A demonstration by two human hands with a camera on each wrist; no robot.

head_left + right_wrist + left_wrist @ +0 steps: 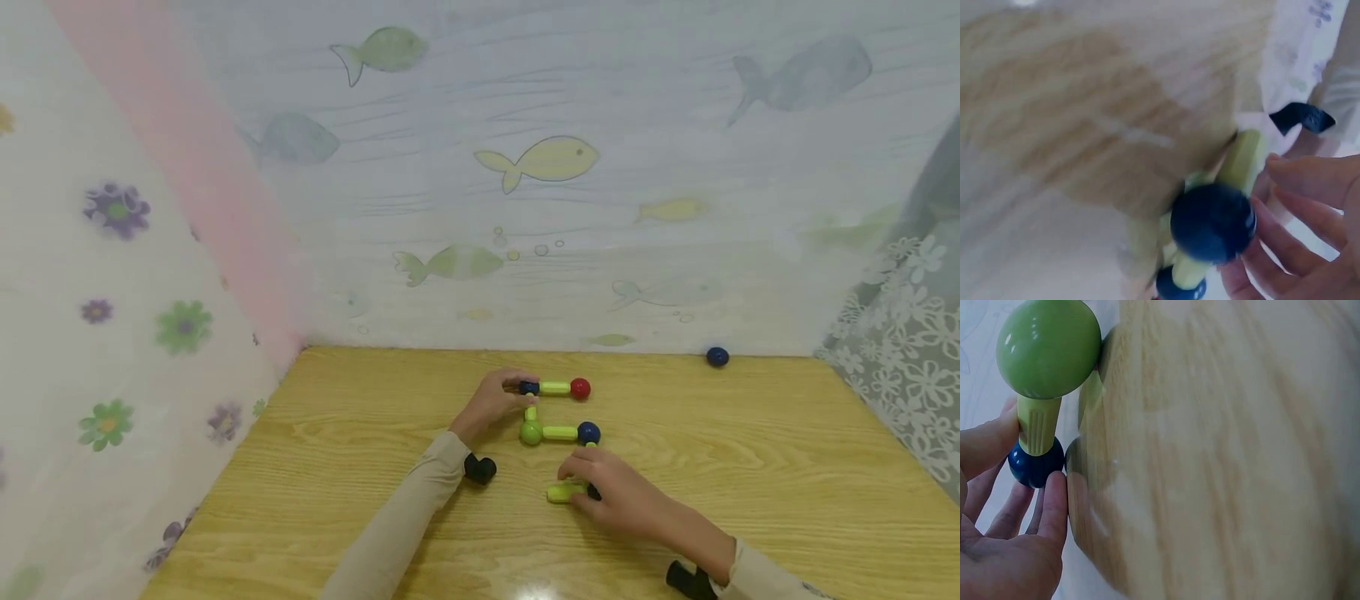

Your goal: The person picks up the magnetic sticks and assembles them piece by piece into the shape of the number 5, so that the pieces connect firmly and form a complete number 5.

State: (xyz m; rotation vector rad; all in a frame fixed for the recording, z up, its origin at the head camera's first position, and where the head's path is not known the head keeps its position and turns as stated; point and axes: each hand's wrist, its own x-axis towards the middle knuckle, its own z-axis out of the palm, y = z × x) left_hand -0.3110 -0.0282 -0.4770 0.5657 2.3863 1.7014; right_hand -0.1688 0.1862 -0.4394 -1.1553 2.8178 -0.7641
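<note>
A figure of magnetic balls and yellow-green sticks lies on the wooden table (360, 433). My left hand (491, 406) grips its dark blue corner ball (1036, 465), thumb against the short stick (1038, 425) that joins it to the green ball (1050, 350). From that corner another stick (555, 388) runs right to a red ball (580, 388). Right of the green ball, a stick (559, 433) leads to a second blue ball (588, 433). My right hand (626, 497) holds a loose-ended stick (562, 494) where it meets a third blue ball (1213, 222), partly hidden in the head view.
A lone dark blue ball (717, 357) rests at the table's back edge, right of the figure. Fish-printed fabric (525, 250) hangs behind the table, with flowered fabric (142, 358) to the left and white lace (915, 333) to the right.
</note>
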